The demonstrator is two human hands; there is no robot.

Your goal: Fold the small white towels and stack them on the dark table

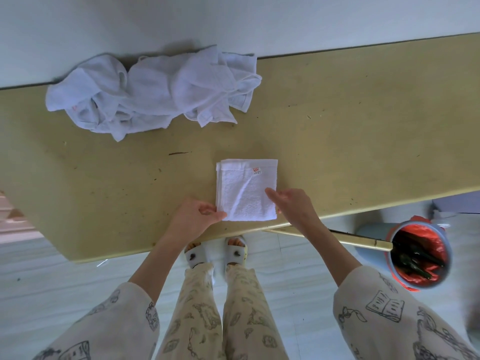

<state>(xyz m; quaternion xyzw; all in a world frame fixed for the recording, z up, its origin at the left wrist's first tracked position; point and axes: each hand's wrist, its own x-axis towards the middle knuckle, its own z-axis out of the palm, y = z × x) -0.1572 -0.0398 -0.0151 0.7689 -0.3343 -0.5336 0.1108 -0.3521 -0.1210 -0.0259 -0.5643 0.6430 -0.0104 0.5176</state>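
Folded towel (246, 189): one small white towel is lying as a neat square near the table's near edge, a small red-printed label (256, 171) showing near its far right corner; layered edges are showing along its left side.
Left hand (198, 216): it is pinching the square's near left corner between thumb and fingers.
Right hand (291, 203): it is resting at the square's right edge, fingers reaching over the cloth; whether it is gripping or only touching cannot be told.
Unfolded towels (153, 92): a crumpled heap of white towels is lying far left on the table, against the wall, well apart from the square; the count cannot be told.
Table (350, 131): the yellowish-olive top is carrying both the heap and the square.
Stack: none is showing yet; the square is sitting alone.
Progress: judged early, with one towel seemingly folded or nearly so, and the whole heap waiting.
Bin (418, 255): a round bin with a red liner is standing on the floor at near right.
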